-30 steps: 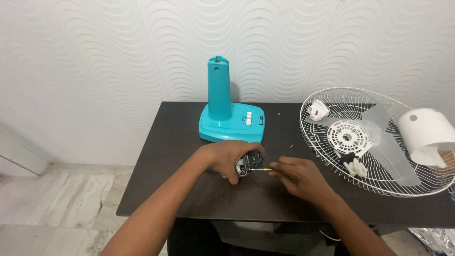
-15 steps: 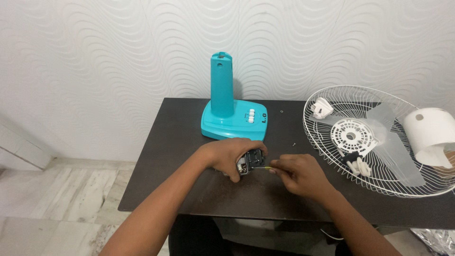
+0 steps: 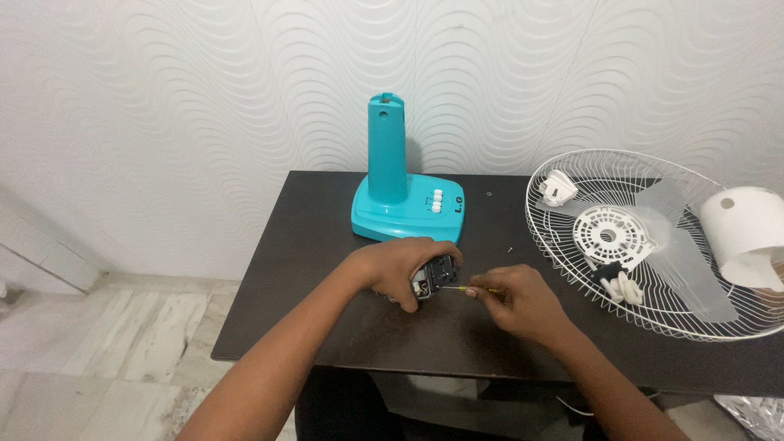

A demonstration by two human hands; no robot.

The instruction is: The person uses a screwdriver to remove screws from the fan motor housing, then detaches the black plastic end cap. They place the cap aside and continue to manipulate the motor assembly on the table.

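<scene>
My left hand point(image 3: 398, 268) grips a small black and silver motor part point(image 3: 433, 278) against the dark table point(image 3: 327, 237). My right hand point(image 3: 516, 300) holds a thin screwdriver point(image 3: 461, 289) with a yellow handle, its shaft pointing left into the part. Both hands meet near the table's front middle. Just behind them stands a teal fan base point(image 3: 402, 192) with an upright column and white buttons.
A white wire fan grille point(image 3: 670, 237) lies at the right, holding a clear blade, a white round plate and small white and black pieces. A white cylindrical cover point(image 3: 747, 229) rests on its right side. Small screws point(image 3: 510, 249) lie on the table. A tiled floor lies at the left.
The view has shifted slightly. My hands stay together on the motor part and screwdriver, with hardly any movement.
</scene>
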